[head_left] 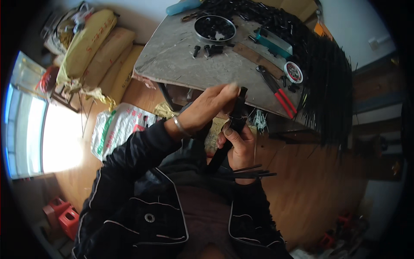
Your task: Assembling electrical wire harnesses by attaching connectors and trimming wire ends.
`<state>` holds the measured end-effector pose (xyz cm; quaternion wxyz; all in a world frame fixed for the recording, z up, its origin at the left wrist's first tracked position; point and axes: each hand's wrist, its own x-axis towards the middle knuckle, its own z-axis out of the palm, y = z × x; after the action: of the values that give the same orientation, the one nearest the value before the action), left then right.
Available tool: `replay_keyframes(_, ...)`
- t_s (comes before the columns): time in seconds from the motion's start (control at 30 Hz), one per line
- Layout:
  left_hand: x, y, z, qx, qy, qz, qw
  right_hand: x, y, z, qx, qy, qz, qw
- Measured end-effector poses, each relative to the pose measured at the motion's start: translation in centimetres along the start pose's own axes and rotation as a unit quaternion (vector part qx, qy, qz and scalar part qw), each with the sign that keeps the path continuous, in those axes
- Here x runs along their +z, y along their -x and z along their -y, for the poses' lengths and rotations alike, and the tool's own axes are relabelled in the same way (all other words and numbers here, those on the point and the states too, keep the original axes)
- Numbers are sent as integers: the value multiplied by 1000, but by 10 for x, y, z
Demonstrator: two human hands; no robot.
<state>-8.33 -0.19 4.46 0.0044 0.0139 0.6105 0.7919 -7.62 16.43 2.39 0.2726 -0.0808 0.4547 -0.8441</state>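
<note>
In front of my body, close to the table's near edge, both hands meet on a black, glossy tube-like piece (238, 123). My left hand (210, 107), a metal bracelet on its wrist, is closed over the upper end of the piece, and its fingertips are partly hidden. Lower down, my right hand (242, 149) grips the same piece between thumb and fingers. A dark, long part runs down from the grip toward my lap; I cannot make out where it ends. Several thin black strips (254, 173) stick out sideways by my right wrist.
On the grey table (172, 64) are red-handled pliers (282, 100), a round tin (214, 29) of black parts, a teal box (274, 43), a wooden strip (258, 60) and a small round tub (293, 72). Long black strips (327, 86) hang off its right side. Yellow sacks (88, 47) stand left.
</note>
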Motion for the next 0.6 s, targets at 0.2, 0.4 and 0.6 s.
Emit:
replay_keyframes(0.2,13,28,5,-71,101,34,992,-10,0,-1,-9,42,49,998)
replay_keyframes(0.4,24,37,5,-49,40,-18,998,-20,2,6,-230,338,47,911)
replay_keyframes(0.6,25,37,9,-47,49,-23,997,-30,-4,30,-75,359,117,923)
